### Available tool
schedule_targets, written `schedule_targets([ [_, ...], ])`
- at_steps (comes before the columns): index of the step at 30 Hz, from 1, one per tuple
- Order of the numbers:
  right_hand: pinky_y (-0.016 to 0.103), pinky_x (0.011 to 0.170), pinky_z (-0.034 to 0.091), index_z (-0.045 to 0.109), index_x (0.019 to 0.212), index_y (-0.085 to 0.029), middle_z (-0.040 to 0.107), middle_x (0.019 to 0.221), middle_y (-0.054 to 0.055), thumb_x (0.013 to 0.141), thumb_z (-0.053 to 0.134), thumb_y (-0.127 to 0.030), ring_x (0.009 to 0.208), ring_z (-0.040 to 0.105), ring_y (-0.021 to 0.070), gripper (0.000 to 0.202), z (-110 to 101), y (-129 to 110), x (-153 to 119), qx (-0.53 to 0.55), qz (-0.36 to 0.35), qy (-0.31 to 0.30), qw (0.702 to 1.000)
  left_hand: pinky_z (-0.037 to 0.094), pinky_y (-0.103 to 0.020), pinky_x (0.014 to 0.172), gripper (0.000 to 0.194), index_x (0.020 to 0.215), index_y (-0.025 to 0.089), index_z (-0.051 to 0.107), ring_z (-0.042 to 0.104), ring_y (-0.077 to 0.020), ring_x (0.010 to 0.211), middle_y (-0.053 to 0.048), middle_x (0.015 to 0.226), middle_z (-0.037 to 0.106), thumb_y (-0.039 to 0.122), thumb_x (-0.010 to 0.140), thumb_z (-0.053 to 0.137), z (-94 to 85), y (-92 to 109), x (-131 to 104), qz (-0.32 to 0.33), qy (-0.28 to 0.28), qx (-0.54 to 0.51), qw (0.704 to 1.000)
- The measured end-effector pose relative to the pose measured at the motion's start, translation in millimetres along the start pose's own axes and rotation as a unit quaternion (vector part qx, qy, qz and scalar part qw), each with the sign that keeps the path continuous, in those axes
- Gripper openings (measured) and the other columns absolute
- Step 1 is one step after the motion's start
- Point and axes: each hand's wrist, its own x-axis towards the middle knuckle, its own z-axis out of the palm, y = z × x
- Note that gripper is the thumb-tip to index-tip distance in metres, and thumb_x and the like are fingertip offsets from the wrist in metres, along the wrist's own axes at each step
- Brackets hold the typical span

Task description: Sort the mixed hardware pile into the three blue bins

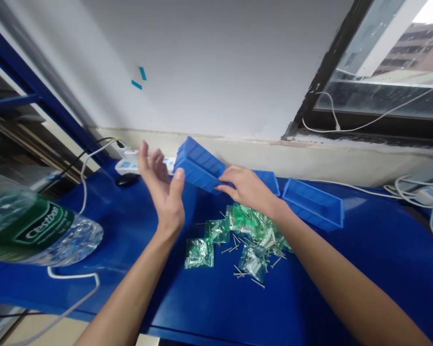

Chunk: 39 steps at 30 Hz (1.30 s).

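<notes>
While the right hand (247, 187) pinches the right end of a blue bin (197, 161), raised near the back edge of the table (209, 307), its long axis slanting down rightward, the left hand (164, 197) spreads ungripped by the other end. Open tabletop separates green packets (199, 253) from the front edge; leftward, a bottle (81, 240) reads "Cestbon".

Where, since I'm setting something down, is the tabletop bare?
Between the left forearm and right forearm, nearer than the packets; right of the right forearm, nearer than the rightmost bin. Crowded: centre, packets, loose screws; left, the bottle.
</notes>
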Motion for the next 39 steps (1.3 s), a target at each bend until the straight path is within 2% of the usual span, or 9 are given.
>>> schedule_targets([
  [2, 0.038, 0.080, 0.050, 0.072, 0.083, -0.021, 0.071, 0.083, 0.007, 0.093, 0.064, -0.018, 0.090, 0.064, 0.0238, 0.014, 7, 5, 12, -0.070, -0.032, -0.037, 0.996, 0.038, -0.052, 0.116, 0.043, 0.140, 0.034, 0.047, 0.046, -0.0285, 0.137, -0.006, 0.141, 0.051, 0.034, 0.098, 0.056, -10.4, 3, 5, 0.066, 0.017, 0.063, 0.996],
  [4, 0.037, 0.078, 0.049, 0.071, 0.074, -0.020, 0.069, 0.080, 0.007, 0.089, 0.063, -0.010, 0.084, 0.064, 0.0230, 0.019, 16, 8, 20, -0.106, -0.053, -0.062, 0.991, 0.047, -0.047, 0.105, 0.024, 0.117, 0.026, 0.065, 0.060, -0.0257, 0.115, -0.006, 0.116, 0.064, 0.024, 0.095, 0.058, -16.3, 3, 7, 0.111, -0.086, 0.113, 0.984],
  [8, 0.038, 0.084, 0.052, 0.072, 0.079, -0.019, 0.072, 0.093, 0.009, 0.079, 0.064, -0.003, 0.093, 0.067, 0.0243, 0.019, 25, 11, 17, -0.064, -0.057, -0.080, 0.993, 0.054, -0.036, 0.078, 0.018, 0.099, 0.019, 0.070, 0.065, -0.0196, 0.083, -0.006, 0.091, 0.069, 0.018, 0.092, 0.054, -17.8, 1, 6, 0.152, -0.322, 0.146, 0.923],
  [13, 0.041, 0.099, 0.051, 0.070, 0.109, -0.025, 0.074, 0.109, 0.003, 0.087, 0.066, -0.017, 0.111, 0.064, 0.0227, 0.024, 4, 5, -23, 0.061, -0.014, 0.034, 0.997, 0.053, -0.033, 0.067, 0.023, 0.104, 0.018, 0.070, 0.064, -0.0181, 0.071, -0.005, 0.082, 0.068, 0.024, 0.098, 0.048, -9.5, 13, -6, 0.112, -0.444, 0.160, 0.875],
  [16, 0.041, 0.094, 0.053, 0.070, 0.108, -0.025, 0.074, 0.103, 0.005, 0.093, 0.059, -0.019, 0.105, 0.066, 0.0223, 0.019, -12, -3, -55, 0.052, 0.039, 0.131, 0.989, 0.054, -0.042, 0.087, 0.028, 0.114, 0.016, 0.066, 0.064, -0.0240, 0.098, -0.011, 0.104, 0.067, 0.029, 0.102, 0.044, 5.3, 19, -23, 0.111, -0.450, 0.151, 0.873],
  [21, 0.036, 0.075, 0.052, 0.065, 0.098, -0.024, 0.067, 0.085, 0.004, 0.094, 0.057, -0.020, 0.081, 0.063, 0.0197, 0.010, -24, -9, -109, -0.018, 0.121, 0.189, 0.974, 0.049, -0.048, 0.098, 0.032, 0.128, 0.017, 0.057, 0.055, -0.0266, 0.111, -0.013, 0.120, 0.061, 0.033, 0.101, 0.048, 23.2, 17, -47, 0.119, -0.427, 0.076, 0.893],
  [24, 0.031, 0.061, 0.045, 0.058, 0.091, -0.022, 0.057, 0.075, 0.001, 0.093, 0.061, -0.028, 0.066, 0.055, 0.0161, 0.007, -25, -8, -141, -0.043, 0.129, 0.146, 0.980, 0.044, -0.052, 0.108, 0.040, 0.136, 0.021, 0.053, 0.048, -0.0297, 0.125, -0.013, 0.131, 0.056, 0.036, 0.099, 0.052, 18.9, 18, -51, 0.136, -0.449, 0.064, 0.881],
  [30, 0.028, 0.051, 0.033, 0.045, 0.078, -0.024, 0.055, 0.068, -0.003, 0.078, 0.075, -0.062, 0.055, 0.047, 0.0122, 0.049, -21, -4, -170, -0.053, 0.090, 0.011, 0.995, 0.031, -0.067, 0.112, 0.066, 0.143, 0.027, 0.051, 0.029, -0.0440, 0.145, -0.015, 0.151, 0.045, 0.061, 0.088, 0.061, -1.5, 21, -63, 0.229, -0.524, 0.115, 0.812],
  [39, 0.026, 0.050, 0.032, 0.041, 0.070, -0.024, 0.045, 0.062, -0.005, 0.090, 0.068, -0.043, 0.052, 0.041, 0.0110, 0.039, -12, 7, -171, -0.025, 0.121, 0.062, 0.990, 0.036, -0.068, 0.108, 0.068, 0.139, 0.026, 0.054, 0.034, -0.0439, 0.142, -0.017, 0.147, 0.049, 0.063, 0.083, 0.066, 25.7, 18, -72, 0.246, -0.539, 0.073, 0.802],
])
